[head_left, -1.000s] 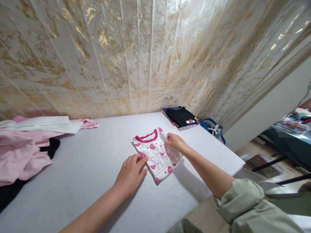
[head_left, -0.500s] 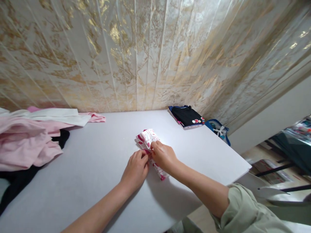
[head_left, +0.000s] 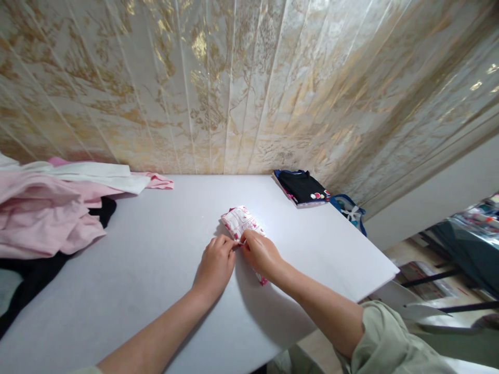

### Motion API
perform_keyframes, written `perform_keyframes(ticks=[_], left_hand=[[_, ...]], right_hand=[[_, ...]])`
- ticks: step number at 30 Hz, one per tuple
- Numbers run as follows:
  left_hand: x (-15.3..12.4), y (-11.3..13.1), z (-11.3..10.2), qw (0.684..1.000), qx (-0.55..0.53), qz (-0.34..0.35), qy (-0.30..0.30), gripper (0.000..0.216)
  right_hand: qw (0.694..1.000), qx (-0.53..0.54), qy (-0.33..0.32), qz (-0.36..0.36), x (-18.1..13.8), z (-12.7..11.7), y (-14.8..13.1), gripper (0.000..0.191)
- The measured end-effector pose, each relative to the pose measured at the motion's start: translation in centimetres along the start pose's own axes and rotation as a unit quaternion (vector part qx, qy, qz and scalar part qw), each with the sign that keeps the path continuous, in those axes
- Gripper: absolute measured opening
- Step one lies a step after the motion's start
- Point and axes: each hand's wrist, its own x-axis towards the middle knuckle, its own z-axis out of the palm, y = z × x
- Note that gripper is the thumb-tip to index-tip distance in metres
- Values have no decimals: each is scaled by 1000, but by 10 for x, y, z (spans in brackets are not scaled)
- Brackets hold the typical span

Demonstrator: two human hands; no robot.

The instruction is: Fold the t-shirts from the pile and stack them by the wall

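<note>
A small folded white cloth garment with pink print (head_left: 239, 221) lies on the flat white table (head_left: 156, 291), about in the middle of it, a little closer to the right edge than to the left. It is folded into a narrow packet that runs slantwise toward the person.

The left hand (head_left: 215, 262) rests on the table just beside the packet, on its left side. Its fingers are curled in and their tips touch the edge of the cloth; I cannot tell if they pinch the cloth or only press it. The right hand (head_left: 260, 254) lies on top of the near half of the garment and hides that part. Its fingers are bent down, and the thumb and forefinger are closed together on the fold. The two hands meet at the fingertips.

A loose heap of pink and white clothes (head_left: 50, 208) covers the left edge of the table. A folded black garment (head_left: 302, 186) sits at the far right corner. Just past that corner, off the table, there is a blue bag (head_left: 349, 210). Behind the table stands a wall of glossy cream panels with gold veins (head_left: 249, 83).
</note>
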Motion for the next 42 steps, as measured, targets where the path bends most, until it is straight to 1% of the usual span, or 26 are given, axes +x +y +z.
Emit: perform_keyframes(ticks=[3, 5, 8, 15, 18, 25, 28, 30, 32, 36, 38, 40, 42], left_hand=[[0, 1, 0, 1000, 1, -4, -5, 26], [0, 2, -1, 1000, -2, -6, -2, 26], [-1, 4, -3, 1000, -6, -9, 2, 26], [-2, 2, -3, 1000, -14, -9, 5, 24], [-2, 0, -2, 1000, -14, -5, 7, 24], [-3, -2, -3, 1000, -3, 2, 0, 23], [-3, -4, -3, 1000, -5, 8, -6, 23], [-3, -7, -2, 1000, -9, 12, -6, 23], [-2, -9, 0, 1000, -13, 18, -4, 23], [-1, -10, 3, 1000, -14, 22, 2, 22], [0, -9, 4, 1000, -12, 20, 3, 22], [0, -9, 4, 1000, -11, 19, 1, 23], [0, -10, 5, 1000, -11, 16, -1, 23]], right_hand=[[998, -59, -4, 8, -2, 3, -6, 12], [997, -81, -7, 10, -2, 3, -6, 17], [994, -102, -15, 19, 0, 0, 0, 21], [985, -169, -23, 36, 0, -11, 12, 21], [982, -183, -9, 46, 3, -10, 19, 21], [977, -190, 53, 85, 8, 0, 41, 24], [979, -168, 60, 94, 11, -4, 48, 24], [983, -140, 63, 99, 13, -14, 58, 22], [985, -99, 80, 114, 15, -33, 74, 18], [978, 12, 129, 165, 26, -88, 121, 6], [973, 48, 146, 172, 36, -119, 148, 4], [968, 51, 174, 173, 49, -147, 173, 6], [961, 29, 209, 178, 65, -172, 194, 7]])
